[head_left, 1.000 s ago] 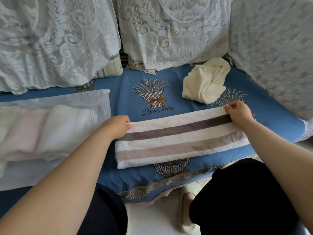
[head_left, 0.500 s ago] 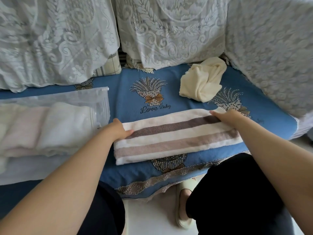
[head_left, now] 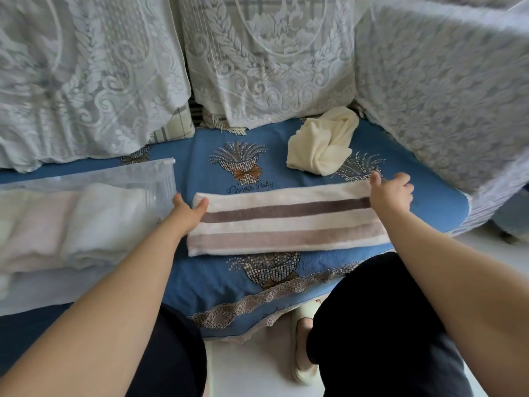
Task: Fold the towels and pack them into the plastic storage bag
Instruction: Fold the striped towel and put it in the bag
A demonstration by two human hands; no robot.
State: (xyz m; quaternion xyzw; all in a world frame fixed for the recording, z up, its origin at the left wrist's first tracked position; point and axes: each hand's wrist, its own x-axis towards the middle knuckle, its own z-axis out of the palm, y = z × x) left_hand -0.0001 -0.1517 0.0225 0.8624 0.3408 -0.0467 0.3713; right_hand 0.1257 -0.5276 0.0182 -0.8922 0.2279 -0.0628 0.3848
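The plastic storage bag [head_left: 94,181] is seen lying just left of the left hand [head_left: 187,213], folded pale towels already inside it. The left hand, which gripped the end of the striped towel [head_left: 286,222] a second ago, is now laid with fingers spread on that same end, thumb on the cloth. The striped towel has been left as a long folded strip between the two hands on the blue sofa cover [head_left: 429,207]. The right hand [head_left: 390,193] has been moved to the far right corner, its fingers curled over the edge; whether the cloth is actually pinched cannot be told. The next fold, end to end, is judged ready to be made. Just beyond the right hand a cream towel [head_left: 323,144] lies crumpled, still to be folded. The bag's left part is cut off by the frame, and its contents are blurred by the plastic.
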